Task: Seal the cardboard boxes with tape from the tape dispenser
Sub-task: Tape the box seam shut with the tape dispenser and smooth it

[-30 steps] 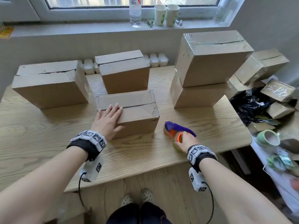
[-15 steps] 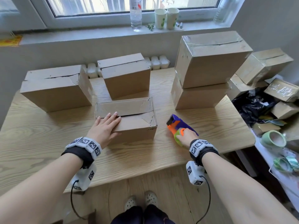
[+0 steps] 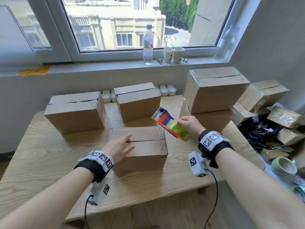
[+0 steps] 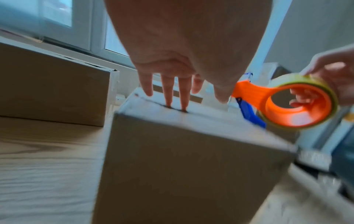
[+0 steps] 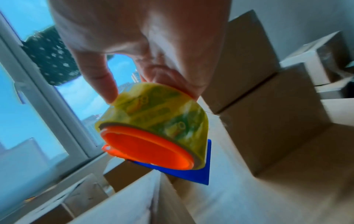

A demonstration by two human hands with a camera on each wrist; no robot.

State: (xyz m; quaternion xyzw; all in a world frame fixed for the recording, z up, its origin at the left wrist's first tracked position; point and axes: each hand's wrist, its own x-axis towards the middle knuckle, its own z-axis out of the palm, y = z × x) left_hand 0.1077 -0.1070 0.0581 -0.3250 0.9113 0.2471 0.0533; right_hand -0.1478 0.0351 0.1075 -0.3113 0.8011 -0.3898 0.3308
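A small cardboard box (image 3: pixel 145 151) (image 4: pixel 184 159) sits near the table's front edge, its top flaps meeting at a seam. My left hand (image 3: pixel 119 145) (image 4: pixel 172 84) lies flat on the left of its top, straight fingertips pressing by the seam. My right hand (image 3: pixel 189 124) (image 5: pixel 145 75) grips the tape dispenser (image 3: pixel 171 124) (image 4: pixel 287 104) (image 5: pixel 153 125), orange and blue with a yellow-green roll, and holds it in the air above the box's right end, its blue nose pointing away to the upper left.
Two more boxes (image 3: pixel 76 111) (image 3: pixel 138 101) stand behind on the wooden table (image 3: pixel 41 162), and two stacked ones (image 3: pixel 212 90) at the right. Off the right edge lie more boxes, black plastic (image 3: pixel 259 131) and tape rolls (image 3: pixel 283 165). Bottles and cups stand on the sill (image 3: pixel 99 66).
My right hand has lifted the dispenser off the table, up and over toward the box's right end. My left hand has slid further onto the box top. The head view has tilted up.
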